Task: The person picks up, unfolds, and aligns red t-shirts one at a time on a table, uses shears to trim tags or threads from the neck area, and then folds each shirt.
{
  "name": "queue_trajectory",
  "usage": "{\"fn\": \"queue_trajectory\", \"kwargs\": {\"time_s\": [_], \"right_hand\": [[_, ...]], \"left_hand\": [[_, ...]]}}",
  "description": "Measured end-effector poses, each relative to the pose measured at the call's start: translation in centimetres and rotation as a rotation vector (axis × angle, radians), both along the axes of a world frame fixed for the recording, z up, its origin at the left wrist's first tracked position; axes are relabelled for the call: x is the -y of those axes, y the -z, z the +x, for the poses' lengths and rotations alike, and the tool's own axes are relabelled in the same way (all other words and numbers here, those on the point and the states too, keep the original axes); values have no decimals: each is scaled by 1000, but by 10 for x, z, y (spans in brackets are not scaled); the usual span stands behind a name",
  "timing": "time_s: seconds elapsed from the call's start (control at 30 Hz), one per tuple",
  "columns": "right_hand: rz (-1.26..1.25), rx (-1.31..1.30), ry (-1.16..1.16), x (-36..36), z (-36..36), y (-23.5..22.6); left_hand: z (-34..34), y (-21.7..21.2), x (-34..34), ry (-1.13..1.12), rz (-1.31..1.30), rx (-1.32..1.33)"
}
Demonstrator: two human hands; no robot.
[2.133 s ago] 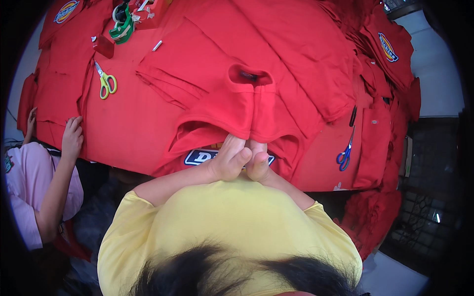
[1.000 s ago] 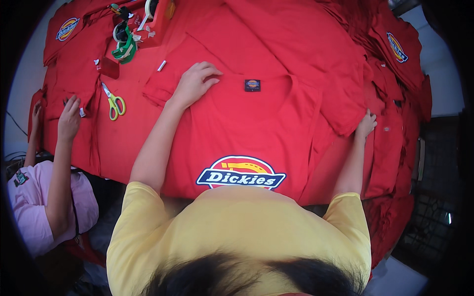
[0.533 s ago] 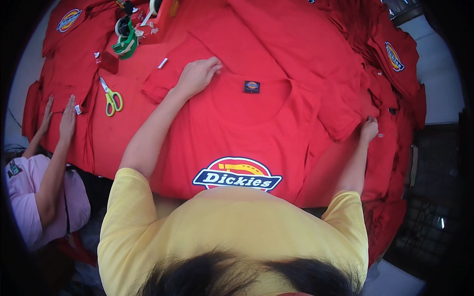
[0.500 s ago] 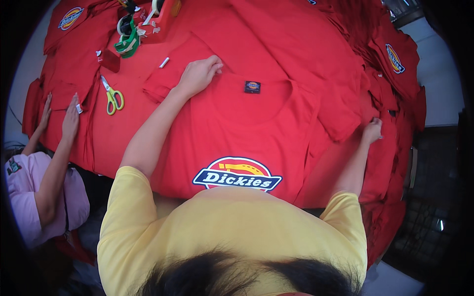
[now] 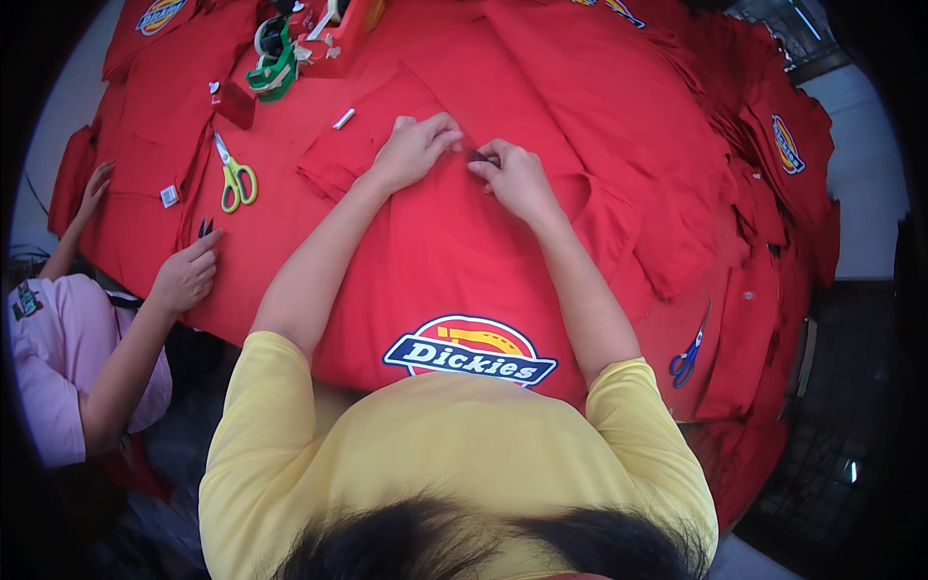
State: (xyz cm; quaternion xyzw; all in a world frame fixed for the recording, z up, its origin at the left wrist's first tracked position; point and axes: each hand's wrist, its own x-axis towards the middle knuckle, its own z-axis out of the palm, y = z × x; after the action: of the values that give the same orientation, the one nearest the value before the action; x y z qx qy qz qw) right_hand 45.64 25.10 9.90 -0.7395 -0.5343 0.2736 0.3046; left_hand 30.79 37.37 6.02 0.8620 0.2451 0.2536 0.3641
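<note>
A red T-shirt point(image 5: 464, 261) lies spread before me, its printed badge point(image 5: 471, 350) close to my body. At its neckline my left hand point(image 5: 418, 152) is closed, thumb and fingers drawn together. What the fingertips pinch is too small to make out. Just to the right, my right hand point(image 5: 514, 180) is closed too, fingertips facing the left ones across a short gap. A small dark thing point(image 5: 479, 156) shows at its fingertips; its kind is unclear. The dark neck label seen earlier is hidden now.
Yellow-handled scissors point(image 5: 234, 182) lie left, blue-handled scissors point(image 5: 685, 362) right. Tape dispensers point(image 5: 274, 72) and a small red box point(image 5: 233, 104) stand far left. More red shirts point(image 5: 764, 126) are heaped at right. A co-worker's hand point(image 5: 189, 275) at left holds small black snips point(image 5: 205, 229).
My right hand has come from the far right edge to the neckline, beside my left hand, uncovering the blue-handled scissors. The co-worker's nearer hand has left the shirt and holds snips.
</note>
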Motion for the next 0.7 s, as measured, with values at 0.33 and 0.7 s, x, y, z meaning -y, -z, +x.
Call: {"fn": "queue_trajectory", "kwargs": {"time_s": [0.33, 0.7], "right_hand": [[-186, -204, -10, -11, -2, -15], [-124, -163, -14, -14, 3, -6]], "left_hand": [[-6, 0, 4, -25, 109, -103], [-3, 1, 2, -73, 115, -29]]}}
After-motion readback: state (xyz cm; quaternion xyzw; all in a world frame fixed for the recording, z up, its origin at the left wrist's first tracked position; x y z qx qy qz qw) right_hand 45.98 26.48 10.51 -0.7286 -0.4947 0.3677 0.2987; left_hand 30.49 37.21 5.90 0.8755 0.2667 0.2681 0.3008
